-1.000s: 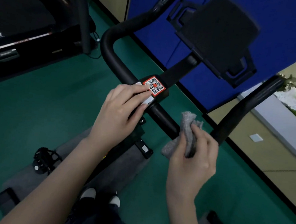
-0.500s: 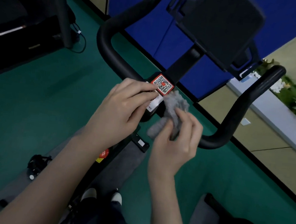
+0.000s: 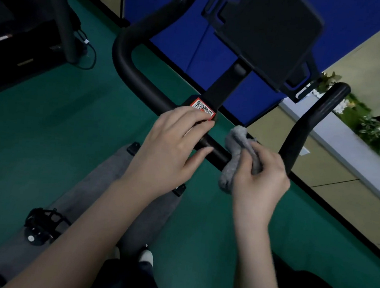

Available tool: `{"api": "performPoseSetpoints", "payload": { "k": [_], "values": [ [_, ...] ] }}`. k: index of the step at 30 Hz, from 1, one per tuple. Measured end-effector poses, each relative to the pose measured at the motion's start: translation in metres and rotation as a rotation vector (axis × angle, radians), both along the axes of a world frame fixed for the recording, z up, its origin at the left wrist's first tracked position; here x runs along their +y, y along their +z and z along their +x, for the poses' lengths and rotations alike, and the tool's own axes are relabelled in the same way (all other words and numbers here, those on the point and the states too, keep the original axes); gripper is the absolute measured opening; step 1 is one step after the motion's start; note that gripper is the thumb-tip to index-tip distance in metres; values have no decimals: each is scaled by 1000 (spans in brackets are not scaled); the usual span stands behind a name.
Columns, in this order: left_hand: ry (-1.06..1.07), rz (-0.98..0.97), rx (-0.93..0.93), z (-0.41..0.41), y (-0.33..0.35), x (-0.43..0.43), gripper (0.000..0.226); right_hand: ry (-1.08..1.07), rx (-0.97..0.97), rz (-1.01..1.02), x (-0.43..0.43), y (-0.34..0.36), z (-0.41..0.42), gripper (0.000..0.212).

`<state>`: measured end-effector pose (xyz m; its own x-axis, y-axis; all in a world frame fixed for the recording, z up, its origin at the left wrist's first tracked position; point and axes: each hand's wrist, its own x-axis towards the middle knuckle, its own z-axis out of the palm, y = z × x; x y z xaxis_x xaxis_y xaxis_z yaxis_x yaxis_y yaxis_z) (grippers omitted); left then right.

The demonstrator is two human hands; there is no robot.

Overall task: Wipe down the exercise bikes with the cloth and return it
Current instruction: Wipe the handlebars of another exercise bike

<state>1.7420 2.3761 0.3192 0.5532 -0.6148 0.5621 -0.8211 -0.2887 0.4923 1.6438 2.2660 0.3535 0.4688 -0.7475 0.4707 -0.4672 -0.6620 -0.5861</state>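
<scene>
A black exercise bike handlebar (image 3: 131, 73) curves across the middle of the head view, with a red-edged QR sticker (image 3: 203, 106) at its centre clamp and a black tablet holder (image 3: 271, 33) above. My left hand (image 3: 172, 149) rests on the clamp just below the sticker, fingers laid over the bar. My right hand (image 3: 259, 180) grips a bunched grey cloth (image 3: 234, 155) pressed against the bar right of the clamp. The bar under the cloth is hidden.
A treadmill (image 3: 14, 34) stands at the left on the green floor (image 3: 44, 148), with a cable beside it. A grey mat (image 3: 101, 191) and a black pedal (image 3: 42, 224) lie below. A blue panel (image 3: 172, 26) and a planter ledge (image 3: 371, 128) are behind the bike.
My right hand slid the cloth from beside the QR sticker to the right along the handlebar. My left hand stayed on the centre clamp.
</scene>
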Motion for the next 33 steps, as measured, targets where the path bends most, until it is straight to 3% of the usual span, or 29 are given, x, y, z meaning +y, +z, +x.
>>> {"api": "performPoseSetpoints", "payload": {
  "k": [7, 13, 18, 22, 28, 33],
  "values": [
    [12, -23, 19, 2, -7, -3, 37, 340, 567, 512, -51, 22, 55, 12],
    [11, -44, -15, 3, -11, -4, 35, 559, 772, 562, -80, 38, 37, 10],
    [34, -55, -26, 2, -12, -6, 34, 594, 794, 536, -81, 38, 37, 12],
    [54, -62, -54, 1, -13, -8, 33, 578, 970, 477, -90, 45, 27, 12],
    [83, -78, -74, 2, -16, -10, 30, 447, 810, 337, -78, 42, 9, 14],
    [86, -81, -92, 2, -18, -11, 29, 341, 490, 227, -64, 39, -29, 17]
  ]
}}
